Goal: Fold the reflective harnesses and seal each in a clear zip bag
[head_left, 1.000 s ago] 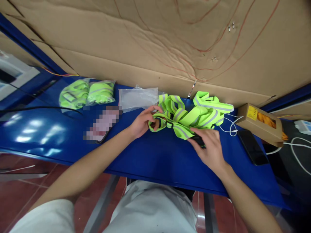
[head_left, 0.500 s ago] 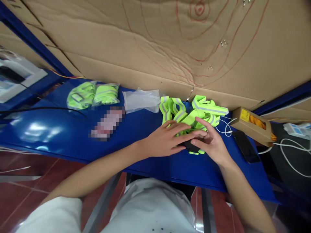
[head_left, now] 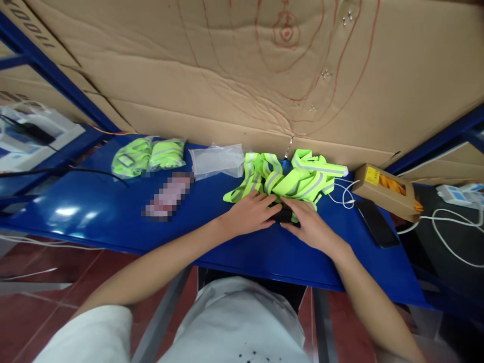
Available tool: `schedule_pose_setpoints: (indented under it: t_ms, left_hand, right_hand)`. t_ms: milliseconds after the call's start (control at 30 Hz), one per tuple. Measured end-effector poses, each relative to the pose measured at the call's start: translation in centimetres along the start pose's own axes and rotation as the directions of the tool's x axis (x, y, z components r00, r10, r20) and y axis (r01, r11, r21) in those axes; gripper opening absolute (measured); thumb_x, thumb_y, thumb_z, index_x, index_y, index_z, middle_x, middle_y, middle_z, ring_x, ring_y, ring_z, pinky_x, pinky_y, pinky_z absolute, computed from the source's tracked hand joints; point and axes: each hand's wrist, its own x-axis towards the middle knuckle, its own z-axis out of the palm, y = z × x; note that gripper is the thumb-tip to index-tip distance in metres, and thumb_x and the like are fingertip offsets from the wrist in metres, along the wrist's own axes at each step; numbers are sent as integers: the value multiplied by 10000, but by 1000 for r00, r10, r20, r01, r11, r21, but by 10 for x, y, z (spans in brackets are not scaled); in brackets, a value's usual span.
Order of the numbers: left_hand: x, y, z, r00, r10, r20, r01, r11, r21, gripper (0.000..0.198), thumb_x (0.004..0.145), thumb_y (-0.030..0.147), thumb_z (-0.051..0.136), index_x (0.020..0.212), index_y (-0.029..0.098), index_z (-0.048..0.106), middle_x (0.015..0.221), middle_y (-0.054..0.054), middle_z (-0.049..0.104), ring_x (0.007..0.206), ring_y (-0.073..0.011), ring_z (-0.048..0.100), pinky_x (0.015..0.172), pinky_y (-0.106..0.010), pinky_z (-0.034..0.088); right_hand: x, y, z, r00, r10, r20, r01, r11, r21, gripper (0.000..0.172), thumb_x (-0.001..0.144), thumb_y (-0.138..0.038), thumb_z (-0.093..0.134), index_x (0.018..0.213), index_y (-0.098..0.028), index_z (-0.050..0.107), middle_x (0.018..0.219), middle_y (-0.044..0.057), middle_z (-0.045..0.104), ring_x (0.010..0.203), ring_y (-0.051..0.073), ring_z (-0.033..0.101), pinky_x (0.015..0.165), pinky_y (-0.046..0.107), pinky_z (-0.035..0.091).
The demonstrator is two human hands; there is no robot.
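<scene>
A pile of yellow-green reflective straps (head_left: pixel 302 176) with silver stripes lies loosely folded on the blue table (head_left: pixel 242 252). At its near edge is a small black piece (head_left: pixel 283 215), perhaps a buckle; its exact kind is hidden by fingers. My left hand (head_left: pixel 251 212) closes on its left side, fingers curled over the strap. From the right, my right hand (head_left: pixel 308 222) grips the same piece, thumb below and fingers above. Some strap shows between and beneath both hands.
Two clear bags (head_left: pixel 166 154) of folded straps lie at the back left, near an empty plastic bag (head_left: pixel 217 160) and a blurred pink item (head_left: pixel 168 196). A phone (head_left: pixel 376 223), white cable (head_left: pixel 342 194) and cardboard box (head_left: pixel 385 191) are on the right. A cardboard wall (head_left: pixel 227 75) stands behind.
My right hand has come down from a raised, spread pose to close around the black piece. My left fingers have curled in, and a strap end now extends left of the pile.
</scene>
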Motion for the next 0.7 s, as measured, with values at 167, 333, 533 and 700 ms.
schedule_pose_setpoints:
  t_ms: [167, 333, 533, 700]
  left_hand:
    - [7, 11, 11, 998, -52, 20, 52, 999, -4, 290, 990, 262, 602, 1211, 78, 640, 1067, -128, 717, 910, -266, 728, 761, -385, 531]
    - [12, 0, 12, 999, -36, 30, 36, 999, 9, 244, 964, 302, 619, 1033, 82, 698, 841, -92, 724, 710, -250, 715, 642, -381, 499]
    - [10, -24, -26, 987, -95, -131, 100, 994, 38, 259, 969, 368, 595, 893, 145, 704, 789, -62, 738, 699, -241, 730, 582, -352, 459]
    - [0, -64, -88, 819, -380, -429, 396, 917, -55, 290, 956, 445, 616, 1083, 201, 707, 934, -34, 785, 809, -203, 732, 667, -308, 488]
  right_hand:
    - [0, 0, 13, 998, -44, 42, 50, 990, -131, 848, 950, -346, 729, 1659, -230, 279, 1541, 162, 565, 1386, 346, 578, 1149, 552, 483]
    - [2, -2, 15, 999, -44, 17, 47, 968, -245, 920, 957, -449, 710, 1693, -233, 202, 1578, 177, 514, 1437, 359, 524, 1165, 550, 460]
    - [8, 2, 5, 990, -2, -142, -38, 961, -274, 863, 979, -460, 679, 1680, -277, 209, 1542, 164, 537, 1418, 348, 535, 1140, 537, 459]
    - [7, 26, 0, 930, 56, -364, -167, 945, -281, 999, 944, -535, 702, 1696, -237, 117, 1694, 213, 301, 1580, 382, 317, 1223, 581, 361]
